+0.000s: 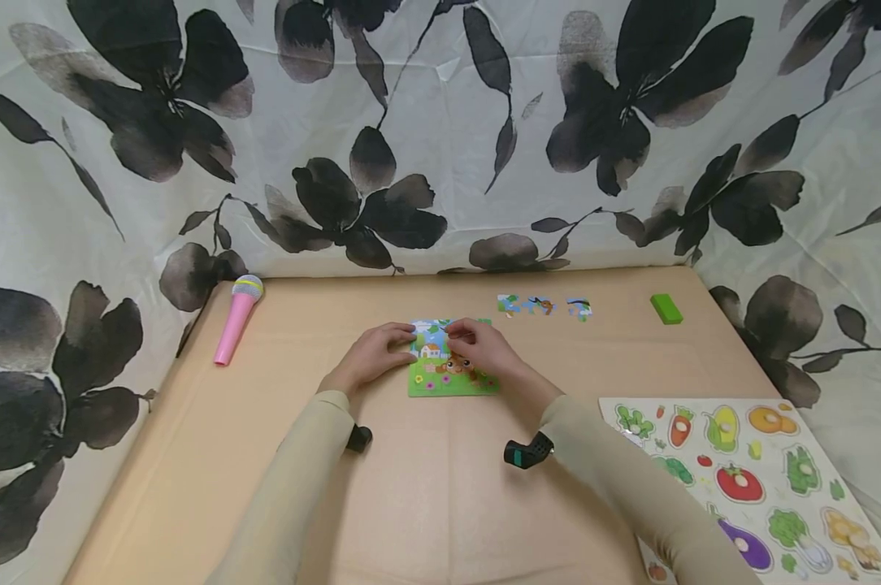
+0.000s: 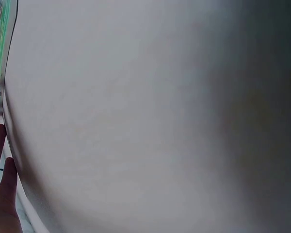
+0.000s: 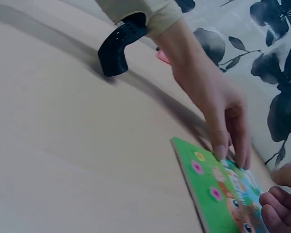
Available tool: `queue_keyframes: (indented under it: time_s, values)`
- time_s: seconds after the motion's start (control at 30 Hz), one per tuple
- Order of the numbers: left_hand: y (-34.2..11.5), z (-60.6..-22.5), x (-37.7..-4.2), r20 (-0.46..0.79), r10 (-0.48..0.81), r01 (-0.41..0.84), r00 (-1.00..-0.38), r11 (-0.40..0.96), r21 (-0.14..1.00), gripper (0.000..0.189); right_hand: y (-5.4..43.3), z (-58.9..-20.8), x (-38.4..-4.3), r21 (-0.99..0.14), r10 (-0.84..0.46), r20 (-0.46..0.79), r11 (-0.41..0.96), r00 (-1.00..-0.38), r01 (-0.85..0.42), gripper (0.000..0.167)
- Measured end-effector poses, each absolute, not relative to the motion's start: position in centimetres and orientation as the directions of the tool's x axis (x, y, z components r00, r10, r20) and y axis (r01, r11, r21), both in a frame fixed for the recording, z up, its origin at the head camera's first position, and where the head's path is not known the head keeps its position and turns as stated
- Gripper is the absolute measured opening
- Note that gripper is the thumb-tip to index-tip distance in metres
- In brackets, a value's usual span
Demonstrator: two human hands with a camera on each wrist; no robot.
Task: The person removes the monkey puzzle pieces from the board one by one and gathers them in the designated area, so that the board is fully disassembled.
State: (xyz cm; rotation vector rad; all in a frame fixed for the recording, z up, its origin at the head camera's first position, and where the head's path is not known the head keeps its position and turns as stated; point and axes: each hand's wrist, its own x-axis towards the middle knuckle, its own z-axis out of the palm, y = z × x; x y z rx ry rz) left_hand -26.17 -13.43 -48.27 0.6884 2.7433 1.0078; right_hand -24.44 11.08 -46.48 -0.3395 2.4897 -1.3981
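A jigsaw puzzle board point(image 1: 453, 387) lies flat on the table, with a green meadow, flowers, a small house and a brown animal on it. My left hand point(image 1: 368, 354) rests at its left edge, fingers fairly straight, thumb and fingertips touching the board; the left wrist view has only those fingers point(image 2: 8, 182) at its edge. My right hand point(image 1: 487, 349) is over the board's upper right part with curled fingers. Its thumb and forefinger seem to pinch a small puzzle piece point(image 1: 444, 328), mostly hidden. In the right wrist view the right fingers point(image 3: 277, 204) cover part of the picture.
Several loose puzzle pieces point(image 1: 539, 305) lie behind the board to the right. A green block point(image 1: 666, 309) is farther right, and a pink toy microphone point(image 1: 236, 321) lies at the left. A vegetable picture sheet point(image 1: 765, 455) sits at the front right, partly under my right sleeve.
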Motion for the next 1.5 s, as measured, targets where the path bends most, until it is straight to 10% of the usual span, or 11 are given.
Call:
queue_keyframes:
  time_s: [0.83, 1.5]
  values:
    - [-13.5, -48.4, -26.6, 0.036, 0.483, 0.390, -0.875, 0.659, 0.643, 0.042, 8.4, -47.9, -24.8, -0.620, -0.392, -0.024, 0.728, -0.920, -0.294, 0.034]
    - [-13.6, -48.4, -26.3, 0.025, 0.477, 0.379, -0.879, 0.665, 0.643, 0.043, 8.0, -47.9, -24.6, -0.695, -0.351, -0.025, 0.679, -0.936, -0.236, 0.027]
